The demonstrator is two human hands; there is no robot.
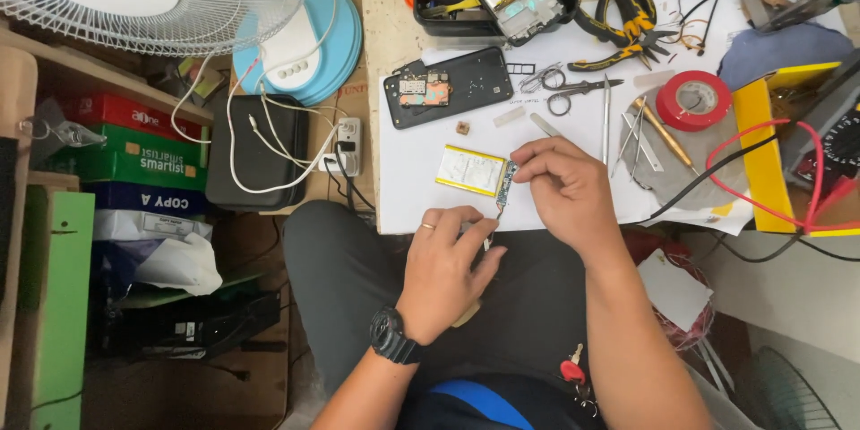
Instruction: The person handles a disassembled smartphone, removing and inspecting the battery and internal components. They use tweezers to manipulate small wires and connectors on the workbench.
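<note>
**Two hands on a flat battery at the table edge**

Two hands meet at the near edge of the white sheet (573, 45). Left hand (443, 269), ring and wristwatch on, pinches a thin tool (492, 226) pointing at the blue circuit strip (505, 183). Right hand (564, 193) pinches that strip on the silver battery (470, 169). Beyond lie an opened phone (448, 87), scissors (564, 87), red tape (693, 100).
</note>
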